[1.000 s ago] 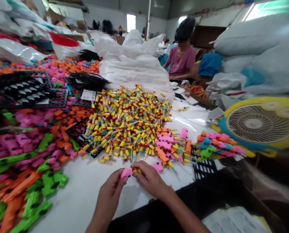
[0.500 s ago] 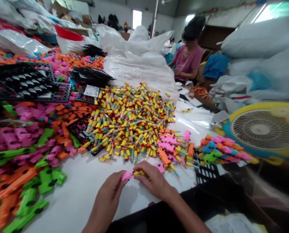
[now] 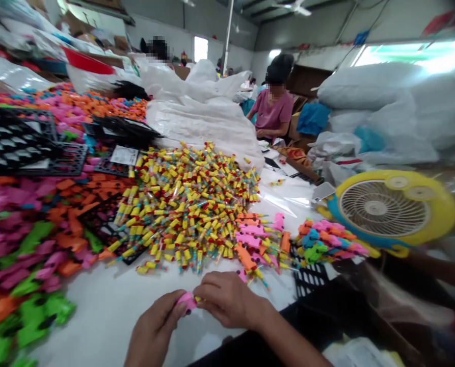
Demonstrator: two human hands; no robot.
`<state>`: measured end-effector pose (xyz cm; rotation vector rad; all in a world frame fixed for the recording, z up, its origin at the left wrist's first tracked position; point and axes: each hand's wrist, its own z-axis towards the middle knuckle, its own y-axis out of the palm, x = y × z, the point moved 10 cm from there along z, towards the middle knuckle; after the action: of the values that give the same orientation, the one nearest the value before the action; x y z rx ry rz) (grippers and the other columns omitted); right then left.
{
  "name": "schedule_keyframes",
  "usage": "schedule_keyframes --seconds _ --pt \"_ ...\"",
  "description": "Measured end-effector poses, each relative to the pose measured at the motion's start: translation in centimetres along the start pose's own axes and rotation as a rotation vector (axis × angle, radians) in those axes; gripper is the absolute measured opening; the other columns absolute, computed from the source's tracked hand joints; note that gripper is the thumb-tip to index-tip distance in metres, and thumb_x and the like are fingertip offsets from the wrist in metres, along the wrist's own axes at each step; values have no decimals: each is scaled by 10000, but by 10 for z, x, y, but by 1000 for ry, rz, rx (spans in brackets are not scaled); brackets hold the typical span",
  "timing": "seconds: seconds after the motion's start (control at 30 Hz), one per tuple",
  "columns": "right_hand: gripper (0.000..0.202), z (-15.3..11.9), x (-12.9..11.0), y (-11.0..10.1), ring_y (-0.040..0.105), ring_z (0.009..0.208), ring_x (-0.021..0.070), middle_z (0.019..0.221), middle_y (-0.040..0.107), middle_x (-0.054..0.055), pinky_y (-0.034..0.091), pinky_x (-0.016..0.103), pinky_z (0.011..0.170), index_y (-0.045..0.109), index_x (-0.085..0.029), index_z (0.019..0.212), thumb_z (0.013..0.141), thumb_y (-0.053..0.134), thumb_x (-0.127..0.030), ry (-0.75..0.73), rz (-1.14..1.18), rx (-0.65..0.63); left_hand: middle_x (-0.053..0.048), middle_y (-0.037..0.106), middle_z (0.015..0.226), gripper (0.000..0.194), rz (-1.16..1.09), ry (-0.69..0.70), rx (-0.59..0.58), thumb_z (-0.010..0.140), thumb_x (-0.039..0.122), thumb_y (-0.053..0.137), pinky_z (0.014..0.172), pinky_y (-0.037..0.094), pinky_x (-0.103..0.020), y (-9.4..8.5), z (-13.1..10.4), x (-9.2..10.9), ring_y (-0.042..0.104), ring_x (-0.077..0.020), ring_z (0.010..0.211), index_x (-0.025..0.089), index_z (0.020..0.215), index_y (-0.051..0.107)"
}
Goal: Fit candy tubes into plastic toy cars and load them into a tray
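Low in the middle of the view, my left hand (image 3: 156,321) is closed around a pink toy car (image 3: 187,303). My right hand (image 3: 227,298) pinches a small yellow piece (image 3: 197,299) against the car's right end; most of that piece is hidden by my fingers. Beyond both hands lies a big heap of yellow tubes with red and blue-green parts (image 3: 189,199). Pink and orange cars with tubes attached (image 3: 250,239) lie just right of the heap.
Loose pink, green and orange cars (image 3: 32,250) cover the left side. Black trays (image 3: 70,158) lie among them. At the right are a bunch of coloured cars (image 3: 326,239) and a yellow fan (image 3: 437,209). A person in a pink shirt (image 3: 275,109) sits further back.
The view has shifted, with the scene lower and further left. The yellow piece and the pink car have come together, and my right fingers now cover more of the yellow piece.
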<state>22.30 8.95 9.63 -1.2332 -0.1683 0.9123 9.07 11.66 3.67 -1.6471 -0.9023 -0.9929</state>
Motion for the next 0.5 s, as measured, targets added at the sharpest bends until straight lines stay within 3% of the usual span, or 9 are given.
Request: schedule_keyframes --seconds 0.1,0.2,0.4,0.5 --pt "260 -4 -6 -2 501 607 111 697 584 -12 280 255 522 589 -193 915 922 506 -439 -52 -53 101 -22 663 714 441 -110 -81 -99 751 581 598 569 449 -255 11 -6 0 518 -154 588 189 913 718" --pt "278 -9 -14 -5 459 550 109 608 538 -26 238 274 500 565 -187 782 928 501 -414 -86 -79 183 -12 611 639 392 -133 -148 -197 769 520 565 542 380 -249 21 -10 -2 464 -139 559 163 853 701" --pt "295 -22 -30 15 429 516 104 573 520 -29 238 275 499 536 -193 708 933 486 -376 -87 -5 132 -11 587 579 313 -30 -256 -336 721 421 515 501 333 -256 35 -21 -12 442 -137 508 151 754 670" --pt "294 -24 -27 18 482 537 108 589 559 -19 291 262 517 560 -191 742 945 475 -387 -73 0 128 -39 647 698 296 69 -154 -343 785 385 478 596 434 -278 34 -23 -6 550 -170 623 166 801 677"
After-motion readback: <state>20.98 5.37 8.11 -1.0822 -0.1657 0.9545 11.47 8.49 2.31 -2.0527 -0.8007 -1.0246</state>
